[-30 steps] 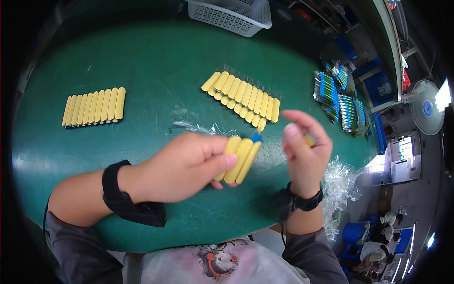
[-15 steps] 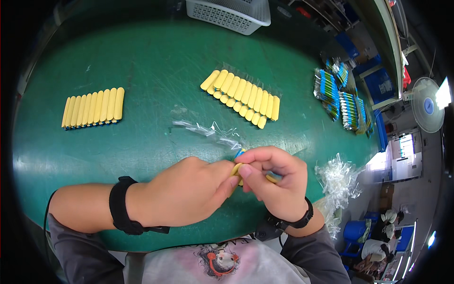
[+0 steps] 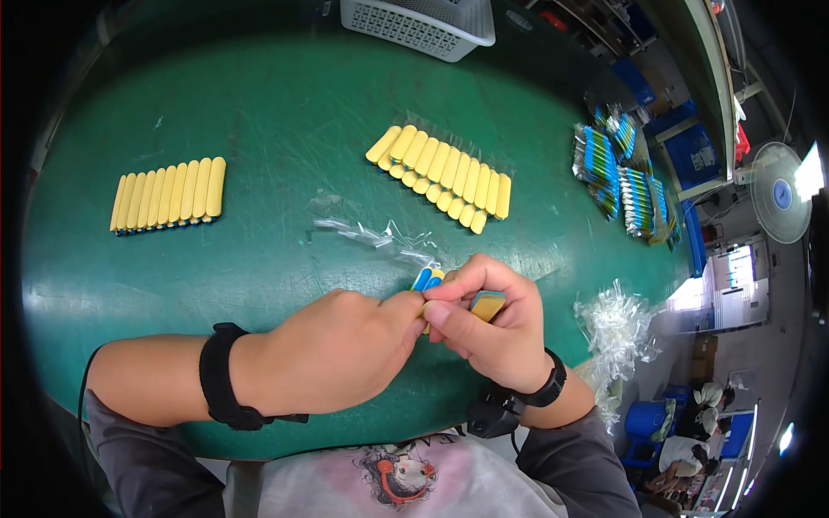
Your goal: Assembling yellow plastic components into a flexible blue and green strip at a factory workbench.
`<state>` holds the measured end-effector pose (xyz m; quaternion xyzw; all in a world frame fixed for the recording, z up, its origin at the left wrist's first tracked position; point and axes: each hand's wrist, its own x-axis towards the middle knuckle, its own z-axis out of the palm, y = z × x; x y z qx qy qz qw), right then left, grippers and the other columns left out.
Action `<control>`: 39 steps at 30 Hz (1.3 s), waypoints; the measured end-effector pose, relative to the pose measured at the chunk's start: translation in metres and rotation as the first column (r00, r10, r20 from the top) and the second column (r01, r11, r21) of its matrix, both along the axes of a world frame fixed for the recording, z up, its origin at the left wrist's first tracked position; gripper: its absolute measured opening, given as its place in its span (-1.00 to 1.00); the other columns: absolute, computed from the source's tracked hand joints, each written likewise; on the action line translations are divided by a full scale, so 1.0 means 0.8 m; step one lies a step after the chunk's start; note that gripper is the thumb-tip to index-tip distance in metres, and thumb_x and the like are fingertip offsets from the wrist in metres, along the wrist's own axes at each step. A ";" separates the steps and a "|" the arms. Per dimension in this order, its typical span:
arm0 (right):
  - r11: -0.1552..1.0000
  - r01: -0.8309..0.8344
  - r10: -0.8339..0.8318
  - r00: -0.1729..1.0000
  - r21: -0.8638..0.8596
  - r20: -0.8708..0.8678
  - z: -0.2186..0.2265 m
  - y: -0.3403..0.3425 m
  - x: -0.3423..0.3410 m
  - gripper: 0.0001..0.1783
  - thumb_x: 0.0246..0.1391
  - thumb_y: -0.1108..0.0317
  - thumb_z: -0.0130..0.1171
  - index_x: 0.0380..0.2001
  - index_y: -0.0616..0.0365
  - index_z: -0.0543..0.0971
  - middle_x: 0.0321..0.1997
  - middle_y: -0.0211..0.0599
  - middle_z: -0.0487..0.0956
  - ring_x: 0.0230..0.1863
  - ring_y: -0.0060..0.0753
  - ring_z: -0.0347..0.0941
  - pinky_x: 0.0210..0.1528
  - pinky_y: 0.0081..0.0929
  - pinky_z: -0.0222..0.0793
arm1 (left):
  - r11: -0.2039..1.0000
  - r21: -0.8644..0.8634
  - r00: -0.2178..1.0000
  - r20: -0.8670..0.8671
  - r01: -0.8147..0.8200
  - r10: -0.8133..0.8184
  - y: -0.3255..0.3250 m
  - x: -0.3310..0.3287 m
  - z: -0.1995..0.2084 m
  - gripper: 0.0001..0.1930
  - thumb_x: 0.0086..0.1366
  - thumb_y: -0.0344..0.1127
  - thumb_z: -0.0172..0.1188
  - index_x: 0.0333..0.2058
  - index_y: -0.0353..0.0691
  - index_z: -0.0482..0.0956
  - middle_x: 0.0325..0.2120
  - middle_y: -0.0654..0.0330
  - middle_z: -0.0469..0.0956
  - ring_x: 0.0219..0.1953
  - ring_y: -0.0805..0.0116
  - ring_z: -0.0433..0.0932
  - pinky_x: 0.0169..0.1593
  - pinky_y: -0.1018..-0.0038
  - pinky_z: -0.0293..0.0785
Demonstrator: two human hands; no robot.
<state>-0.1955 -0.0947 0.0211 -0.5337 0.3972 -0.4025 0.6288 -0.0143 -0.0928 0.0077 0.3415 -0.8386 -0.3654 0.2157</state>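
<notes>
My left hand (image 3: 345, 350) is closed, with its fingertips on a few short round-ended strips that look like nail files (image 3: 425, 281), yellow on one face and blue on the other. Thumb and forefinger of my right hand (image 3: 492, 332) pinch at the same files, right against the left fingertips. Another yellow-and-blue nail file (image 3: 488, 304) sticks out between the right hand's fingers. Just beyond the hands lies a clear plastic sleeve (image 3: 371, 237), crumpled on the table. How many files are in the fingers is hidden.
A neat row of yellow nail files (image 3: 168, 196) lies at left; a double row (image 3: 440, 177) on clear film lies ahead. Wrapped blue-green packs (image 3: 609, 173) and a heap of clear wrappers (image 3: 615, 328) are at right. A white basket (image 3: 419, 30) stands at the far edge.
My right hand has shifted slightly left and turned. More of the blue faces of the held files now shows, and the file among the right fingers stands out further. My left hand has barely moved.
</notes>
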 end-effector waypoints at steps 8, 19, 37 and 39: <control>0.998 -0.014 0.016 1.000 -0.069 0.026 -0.004 0.002 -0.001 -0.89 -0.04 0.64 0.12 -0.42 0.25 0.45 -0.48 -0.24 0.49 -0.54 -0.66 0.40 -0.69 -0.78 0.12 | 0.966 -0.259 1.000 -0.023 -0.016 0.011 0.001 -0.003 -0.001 -0.88 0.07 -0.46 0.04 -0.45 -0.41 0.32 -0.83 0.11 0.36 -0.78 0.17 0.44 -0.69 0.35 0.37; 0.996 -0.082 0.084 0.995 -0.044 0.045 -0.005 -0.001 -0.008 -0.93 0.02 0.58 0.11 -0.38 0.23 0.47 -0.42 -0.37 0.47 -0.45 -0.71 0.43 -0.54 -0.77 0.30 | 0.958 -0.286 0.998 -0.067 -0.025 0.006 0.000 -0.002 -0.004 -0.86 0.04 -0.47 0.03 -0.45 -0.44 0.32 -0.82 0.12 0.35 -0.78 0.22 0.44 -0.70 0.39 0.37; 0.996 0.018 -0.005 0.988 -0.088 0.156 -0.029 0.003 -0.004 -0.88 -0.11 0.69 0.06 -0.51 0.25 0.41 -0.47 -0.36 0.44 -0.45 -0.66 0.35 -0.42 -0.67 0.26 | 0.977 -0.210 0.998 0.069 0.021 -0.007 0.003 -0.003 0.000 -0.78 0.14 -0.44 0.08 -0.24 -0.38 0.36 -0.76 0.14 0.44 -0.70 0.21 0.51 -0.68 0.39 0.38; 0.996 0.013 0.000 0.989 -0.084 0.150 -0.026 0.001 -0.006 -0.89 -0.10 0.68 0.06 -0.50 0.25 0.41 -0.47 -0.37 0.44 -0.45 -0.67 0.35 -0.42 -0.68 0.26 | 0.986 -0.165 1.000 -0.011 -0.001 -0.001 0.002 -0.006 -0.008 -0.84 0.17 -0.41 0.06 -0.35 -0.39 0.33 -0.81 0.08 0.39 -0.73 0.13 0.47 -0.68 0.34 0.37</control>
